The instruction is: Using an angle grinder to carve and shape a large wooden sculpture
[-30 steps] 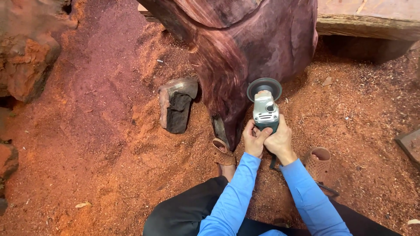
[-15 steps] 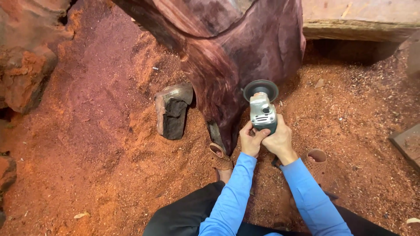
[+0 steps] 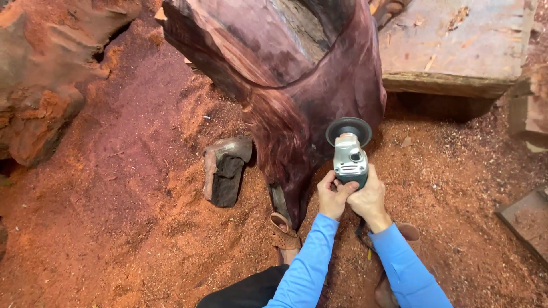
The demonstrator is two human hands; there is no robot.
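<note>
A large dark purple-red carved wood trunk (image 3: 297,85) stands on a floor of red sawdust. Both hands grip the rear of a grey and green angle grinder (image 3: 350,157). My left hand (image 3: 334,195) wraps its left side and my right hand (image 3: 370,197) its right side. The grinder's round disc (image 3: 349,129) sits against the trunk's lower right flank. Both arms wear blue sleeves. The grinder's cable is mostly hidden below my hands.
A dark wood block (image 3: 225,170) props the trunk at its left. My sandalled feet (image 3: 283,232) rest by the trunk's base. A thick wooden slab (image 3: 456,51) lies at the upper right, reddish wood chunks (image 3: 51,74) at the left, another plank (image 3: 528,219) at the right edge.
The view has shifted, so the trunk and grinder sit further right and lower in frame. Both hands keep the same hold on the grinder against the trunk.
</note>
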